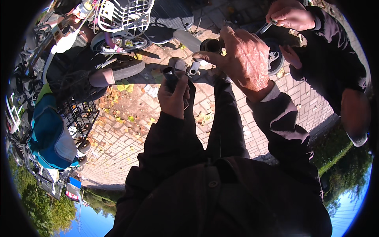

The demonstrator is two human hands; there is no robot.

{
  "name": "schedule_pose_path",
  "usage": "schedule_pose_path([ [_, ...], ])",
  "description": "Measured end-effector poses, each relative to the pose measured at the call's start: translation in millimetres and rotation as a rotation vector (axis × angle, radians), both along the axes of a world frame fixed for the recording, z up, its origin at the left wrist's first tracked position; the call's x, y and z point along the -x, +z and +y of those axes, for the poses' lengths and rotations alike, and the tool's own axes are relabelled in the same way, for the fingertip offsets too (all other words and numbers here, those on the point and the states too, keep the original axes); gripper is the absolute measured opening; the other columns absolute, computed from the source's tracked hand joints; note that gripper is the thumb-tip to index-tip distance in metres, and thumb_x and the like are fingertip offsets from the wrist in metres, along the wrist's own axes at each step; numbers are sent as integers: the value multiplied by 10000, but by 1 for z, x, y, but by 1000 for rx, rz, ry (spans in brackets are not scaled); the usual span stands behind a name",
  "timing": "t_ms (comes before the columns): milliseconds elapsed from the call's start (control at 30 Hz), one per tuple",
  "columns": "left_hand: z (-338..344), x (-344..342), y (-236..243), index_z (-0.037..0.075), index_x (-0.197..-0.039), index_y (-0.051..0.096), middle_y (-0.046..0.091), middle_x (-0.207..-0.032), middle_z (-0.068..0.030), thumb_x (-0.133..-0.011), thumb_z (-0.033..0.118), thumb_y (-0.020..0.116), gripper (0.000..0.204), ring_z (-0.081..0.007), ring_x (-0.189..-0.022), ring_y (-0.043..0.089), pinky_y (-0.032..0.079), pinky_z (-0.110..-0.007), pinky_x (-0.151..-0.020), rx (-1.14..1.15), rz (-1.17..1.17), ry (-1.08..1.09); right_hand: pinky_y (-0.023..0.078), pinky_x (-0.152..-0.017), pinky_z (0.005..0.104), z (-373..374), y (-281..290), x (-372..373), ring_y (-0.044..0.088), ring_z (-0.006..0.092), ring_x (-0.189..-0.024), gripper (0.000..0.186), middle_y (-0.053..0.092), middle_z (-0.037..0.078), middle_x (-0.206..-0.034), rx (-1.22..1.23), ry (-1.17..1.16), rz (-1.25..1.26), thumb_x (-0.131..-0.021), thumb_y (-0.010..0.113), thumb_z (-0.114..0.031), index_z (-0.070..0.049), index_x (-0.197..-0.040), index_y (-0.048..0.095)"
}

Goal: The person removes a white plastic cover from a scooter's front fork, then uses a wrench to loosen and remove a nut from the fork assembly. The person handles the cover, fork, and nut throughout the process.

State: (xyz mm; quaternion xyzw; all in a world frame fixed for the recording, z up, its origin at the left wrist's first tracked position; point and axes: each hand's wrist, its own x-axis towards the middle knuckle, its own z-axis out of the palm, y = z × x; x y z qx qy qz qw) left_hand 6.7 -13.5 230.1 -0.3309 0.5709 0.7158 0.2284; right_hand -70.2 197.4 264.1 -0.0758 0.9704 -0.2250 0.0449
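Note:
My left hand [173, 96] is closed around a short dark tube [169, 73] with a shiny, open upper end. To its right, my right hand [248, 61] is raised, its thumb and forefinger curved about a dark, hollow, round cylinder [211, 46]. Just below that thumb shows a small pale grey piece of tube [193, 68]; what supports it is hidden. At the upper right, another person's hand [290, 15] holds a slim metal tool [268, 26]. That person's other hand [291, 57] is lower, near a dark wheel [275, 57].
On the left, parked cycles crowd together, with a white basket [126, 15], a wheel [120, 43] and a teal-and-grey cloth cover [51, 132]. Fallen leaves [125, 87] lie on the brick paving [118, 146]. The other person's dark-sleeved arm [339, 43] fills the right side.

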Motion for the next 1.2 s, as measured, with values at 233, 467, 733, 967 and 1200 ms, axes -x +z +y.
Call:
schedule_pose_path([
  [233, -1, 2, -3, 27, -1130, 611, 572, -694, -27, -959, 163, 662, 225, -86, -544, 539, 389, -217, -414, -21, 36, 2, 515, -642, 340, 3, 2, 0, 656, 265, -733, 433, 633, 81, -816, 246, 49, 69, -791, 801, -401, -50, -980, 634],
  [467, 0, 2, -2, 22, -1164, 585, 585, -720, -38, -963, 165, 658, 257, -103, -582, 556, 422, -228, -488, -54, 13, 8, 508, -611, 354, 1, 0, 3, 652, 271, -712, 482, 622, 90, -796, 14, -8, 135, -816, 764, -490, -47, -928, 611],
  [733, 0, 4, -2, 16, -1174, 578, 599, -771, -53, -977, 156, 635, 248, -124, -646, 573, 467, -271, -588, -137, 2, 58, 532, -626, 339, 4, 1, 2, 671, 266, -705, 464, 652, 72, -818, -28, 159, 51, -807, 760, -472, -54, -958, 625],
  [967, -5, 7, -6, 22, -1186, 569, 600, -801, -63, -1009, 229, 586, 273, -144, -682, 571, 480, -306, -636, -217, -19, 98, 556, -693, 346, 5, -1, 2, 693, 288, -852, 462, 687, 105, -932, 262, 81, -29, -799, 797, -438, -63, -1002, 620],
  [1200, -11, 11, -9, 36, -1212, 545, 595, -868, -64, -1012, 421, 537, 434, -177, -771, 561, 474, -374, -742, -420, -178, 204, 535, -647, 349, 4, 0, 1, 697, 276, -789, 612, 676, 116, -845, -10, 25, -99, -758, 769, -596, -49, -977, 602],
])
